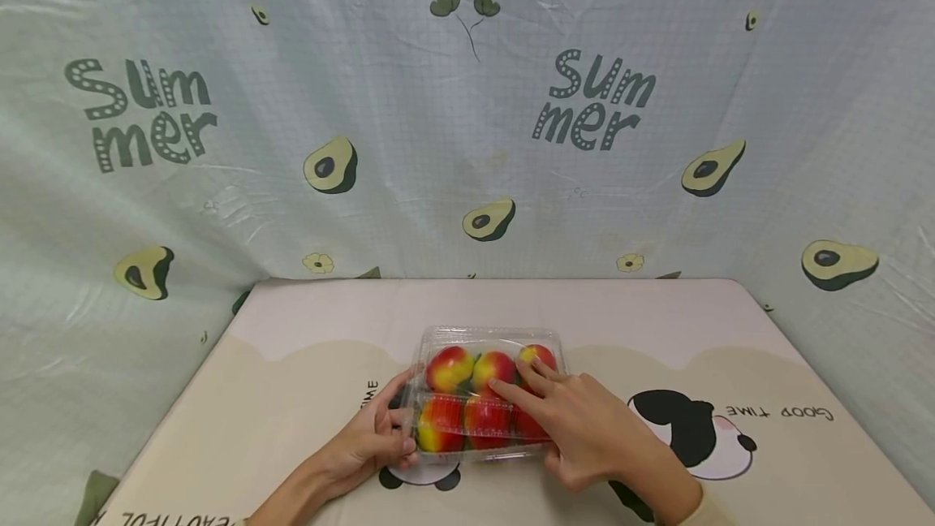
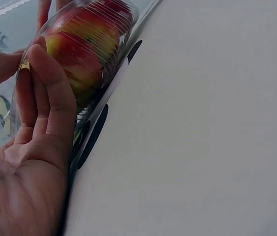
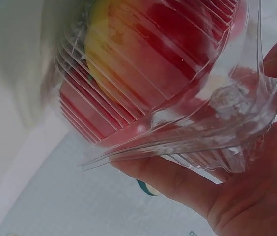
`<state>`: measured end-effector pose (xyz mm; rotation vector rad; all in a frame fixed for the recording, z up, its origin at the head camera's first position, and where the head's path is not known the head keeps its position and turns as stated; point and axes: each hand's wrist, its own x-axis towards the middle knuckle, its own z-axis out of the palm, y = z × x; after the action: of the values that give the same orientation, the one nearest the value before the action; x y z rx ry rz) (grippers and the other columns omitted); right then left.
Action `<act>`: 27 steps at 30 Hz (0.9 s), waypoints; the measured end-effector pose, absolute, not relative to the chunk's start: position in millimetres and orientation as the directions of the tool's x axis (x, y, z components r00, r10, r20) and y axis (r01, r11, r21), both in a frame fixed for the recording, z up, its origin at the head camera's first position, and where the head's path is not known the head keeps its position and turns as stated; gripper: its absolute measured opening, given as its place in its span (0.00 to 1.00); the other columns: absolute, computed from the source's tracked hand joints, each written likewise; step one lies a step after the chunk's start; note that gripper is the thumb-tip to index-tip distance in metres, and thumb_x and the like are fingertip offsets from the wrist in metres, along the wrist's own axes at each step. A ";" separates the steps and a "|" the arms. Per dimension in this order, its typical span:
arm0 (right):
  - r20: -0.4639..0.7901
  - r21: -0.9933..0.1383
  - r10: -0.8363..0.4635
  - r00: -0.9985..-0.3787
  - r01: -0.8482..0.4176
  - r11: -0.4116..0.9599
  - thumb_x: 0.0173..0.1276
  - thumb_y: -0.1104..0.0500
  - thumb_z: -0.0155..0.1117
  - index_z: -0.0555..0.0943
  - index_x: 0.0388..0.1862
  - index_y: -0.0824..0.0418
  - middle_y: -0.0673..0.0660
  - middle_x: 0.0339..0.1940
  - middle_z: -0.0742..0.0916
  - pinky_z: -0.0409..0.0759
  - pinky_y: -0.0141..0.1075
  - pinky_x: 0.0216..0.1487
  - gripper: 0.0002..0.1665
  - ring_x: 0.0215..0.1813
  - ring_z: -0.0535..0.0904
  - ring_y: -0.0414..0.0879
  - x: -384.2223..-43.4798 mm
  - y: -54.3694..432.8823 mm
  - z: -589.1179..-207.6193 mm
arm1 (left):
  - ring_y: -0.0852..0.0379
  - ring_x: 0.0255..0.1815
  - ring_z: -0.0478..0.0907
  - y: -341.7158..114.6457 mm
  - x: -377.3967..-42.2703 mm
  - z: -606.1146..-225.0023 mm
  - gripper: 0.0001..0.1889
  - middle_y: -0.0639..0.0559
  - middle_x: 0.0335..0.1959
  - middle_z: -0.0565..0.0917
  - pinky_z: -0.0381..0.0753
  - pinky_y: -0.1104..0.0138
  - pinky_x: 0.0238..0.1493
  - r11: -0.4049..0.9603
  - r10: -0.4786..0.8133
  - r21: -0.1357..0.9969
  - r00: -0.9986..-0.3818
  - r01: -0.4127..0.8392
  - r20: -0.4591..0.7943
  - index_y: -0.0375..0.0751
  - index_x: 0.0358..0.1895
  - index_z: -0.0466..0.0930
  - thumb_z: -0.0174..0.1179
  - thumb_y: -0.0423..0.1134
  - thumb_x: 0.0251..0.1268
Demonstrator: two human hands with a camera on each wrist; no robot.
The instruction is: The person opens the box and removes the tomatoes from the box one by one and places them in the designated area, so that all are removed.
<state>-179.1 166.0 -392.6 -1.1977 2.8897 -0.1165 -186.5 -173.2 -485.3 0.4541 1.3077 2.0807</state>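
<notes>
An avocado-printed cloth (image 1: 409, 104) fills the upper part of the head view, above a panda-printed tabletop (image 1: 307, 323). A clear plastic clamshell box (image 1: 493, 334) is at lower centre, the right hand (image 1: 588, 420) gripping its right side, fingers over the top, the left hand (image 1: 368, 438) grasping its left edge; inside lie six red-and-yellow fruits (image 1: 450, 369).

Pale blue-grey fabric backdrop (image 1: 409, 104) is showing "SUMMER" (image 1: 595, 100) twice; pink-and-beige panda-print tabletop (image 1: 643, 315), inverted "GOOD TIME" (image 1: 779, 412), partial "IME" (image 1: 370, 394), "EAUTIFUL" (image 1: 175, 520).
</notes>
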 end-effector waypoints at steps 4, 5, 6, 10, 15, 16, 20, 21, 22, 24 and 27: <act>0.017 -0.074 -0.708 -0.706 -0.707 0.704 0.48 0.48 0.71 0.62 0.82 0.38 0.59 0.79 0.73 0.86 0.39 0.45 0.58 0.70 0.79 0.62 -179.1 166.5 -392.0 | 0.59 0.33 0.85 -173.7 -186.5 -485.5 0.55 0.56 0.34 0.79 0.88 0.69 0.40 -0.311 0.676 0.893 -0.736 -0.324 -0.032 0.52 0.85 0.28 0.58 0.22 0.66; 0.017 -0.074 -0.707 -0.707 -0.706 0.704 0.48 0.48 0.71 0.62 0.82 0.38 0.59 0.79 0.73 0.86 0.38 0.44 0.58 0.71 0.79 0.62 -179.0 166.7 -392.1 | 0.59 0.33 0.85 -173.8 -186.5 -485.4 0.55 0.56 0.35 0.79 0.88 0.70 0.39 -0.311 0.677 0.893 -0.735 -0.324 -0.031 0.52 0.85 0.28 0.58 0.22 0.66; 0.016 -0.077 -0.707 -0.707 -0.706 0.704 0.47 0.48 0.71 0.62 0.82 0.38 0.59 0.79 0.73 0.85 0.37 0.43 0.59 0.70 0.79 0.62 -178.9 166.9 -392.1 | 0.59 0.33 0.85 -173.7 -186.4 -485.3 0.55 0.56 0.35 0.80 0.88 0.70 0.40 -0.312 0.678 0.893 -0.735 -0.325 -0.031 0.52 0.85 0.28 0.59 0.22 0.67; 0.019 -0.084 -0.707 -0.707 -0.706 0.704 0.48 0.48 0.71 0.62 0.82 0.39 0.59 0.79 0.73 0.85 0.37 0.43 0.58 0.69 0.80 0.62 -178.2 167.6 -392.1 | 0.60 0.33 0.84 -173.1 -186.7 -485.1 0.55 0.56 0.35 0.79 0.88 0.69 0.40 -0.316 0.678 0.893 -0.735 -0.322 -0.025 0.51 0.84 0.28 0.59 0.22 0.67; 0.033 -0.079 -0.707 -0.706 -0.707 0.702 0.47 0.49 0.70 0.63 0.82 0.39 0.59 0.78 0.74 0.84 0.34 0.40 0.58 0.70 0.80 0.62 -177.0 169.5 -392.3 | 0.60 0.33 0.82 -170.6 -188.1 -486.3 0.54 0.58 0.33 0.77 0.87 0.69 0.41 -0.315 0.677 0.897 -0.735 -0.310 -0.016 0.51 0.84 0.29 0.58 0.23 0.68; 0.033 -0.081 -0.707 -0.706 -0.707 0.703 0.47 0.49 0.70 0.63 0.82 0.39 0.59 0.78 0.74 0.83 0.33 0.39 0.58 0.70 0.79 0.62 -176.7 169.8 -392.7 | 0.60 0.33 0.82 -170.4 -188.2 -486.6 0.54 0.58 0.32 0.77 0.87 0.69 0.41 -0.314 0.677 0.898 -0.736 -0.310 -0.017 0.51 0.84 0.29 0.58 0.23 0.68; 0.030 -0.089 -0.709 -0.705 -0.708 0.701 0.48 0.49 0.71 0.63 0.82 0.39 0.60 0.78 0.74 0.80 0.32 0.37 0.57 0.72 0.78 0.61 -175.6 169.7 -394.3 | 0.60 0.33 0.81 -170.7 -187.1 -486.9 0.54 0.57 0.34 0.76 0.87 0.69 0.41 -0.309 0.670 0.897 -0.741 -0.315 -0.029 0.52 0.85 0.29 0.58 0.22 0.67; 0.026 -0.090 -0.709 -0.704 -0.708 0.700 0.48 0.49 0.71 0.63 0.82 0.39 0.60 0.78 0.74 0.81 0.32 0.38 0.57 0.72 0.78 0.61 -175.4 169.5 -394.5 | 0.60 0.33 0.81 -171.1 -186.6 -486.9 0.54 0.57 0.34 0.76 0.87 0.69 0.41 -0.308 0.670 0.896 -0.742 -0.319 -0.034 0.52 0.84 0.29 0.58 0.22 0.67; 0.024 -0.089 -0.710 -0.703 -0.709 0.699 0.48 0.49 0.71 0.63 0.82 0.39 0.60 0.78 0.74 0.81 0.32 0.37 0.57 0.72 0.78 0.61 -175.3 169.4 -394.6 | 0.60 0.33 0.82 -171.4 -186.2 -486.8 0.54 0.56 0.35 0.77 0.87 0.69 0.41 -0.306 0.669 0.897 -0.742 -0.320 -0.036 0.51 0.84 0.29 0.58 0.22 0.67; 0.017 -0.083 -0.712 -0.702 -0.711 0.699 0.48 0.49 0.71 0.63 0.82 0.39 0.60 0.79 0.73 0.80 0.32 0.37 0.58 0.71 0.78 0.61 -175.4 169.1 -394.7 | 0.60 0.33 0.82 -171.9 -185.3 -486.6 0.54 0.56 0.36 0.78 0.87 0.69 0.41 -0.305 0.668 0.895 -0.743 -0.326 -0.043 0.52 0.84 0.29 0.59 0.23 0.68; 0.006 -0.072 -0.718 -0.696 -0.716 0.694 0.49 0.49 0.71 0.62 0.83 0.39 0.60 0.79 0.73 0.79 0.30 0.36 0.58 0.72 0.78 0.62 -176.1 168.8 -394.3 | 0.60 0.33 0.83 -172.3 -184.6 -486.5 0.55 0.55 0.38 0.78 0.87 0.69 0.40 -0.308 0.673 0.894 -0.739 -0.325 -0.037 0.51 0.84 0.28 0.60 0.23 0.68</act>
<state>-176.1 168.8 -394.3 -1.2152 2.8702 -0.1071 -184.6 -172.3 -486.5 0.4618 1.3074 2.0789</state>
